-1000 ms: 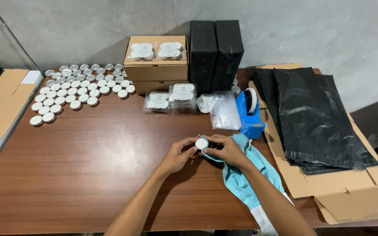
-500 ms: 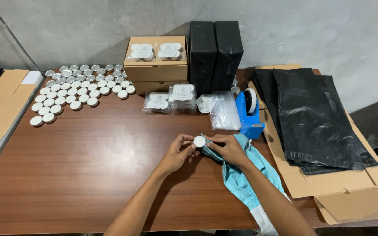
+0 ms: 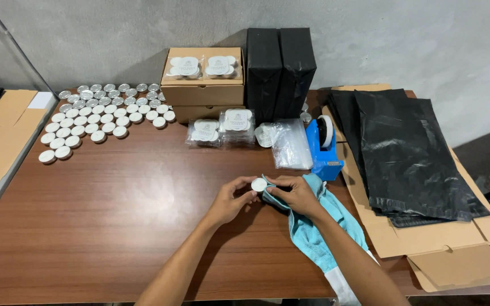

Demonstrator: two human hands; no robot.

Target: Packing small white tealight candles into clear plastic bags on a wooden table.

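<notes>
While your left hand pinches the small white tin just above the counter, your right hand presses the blue cloth against it. Since half a second ago, little has shifted; both hands' grips stay closed.

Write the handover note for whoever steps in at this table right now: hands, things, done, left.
Left hand: grip on the small round white-lidded tin, held just above the brown wooden table.
Right hand: presses the light blue cloth against that tin.
Loose round tins sit in rows at the far left. Bagged sets of tins lie by the brown cardboard boxes.
Done: some sets bagged.
Left: the many loose tins.
</notes>
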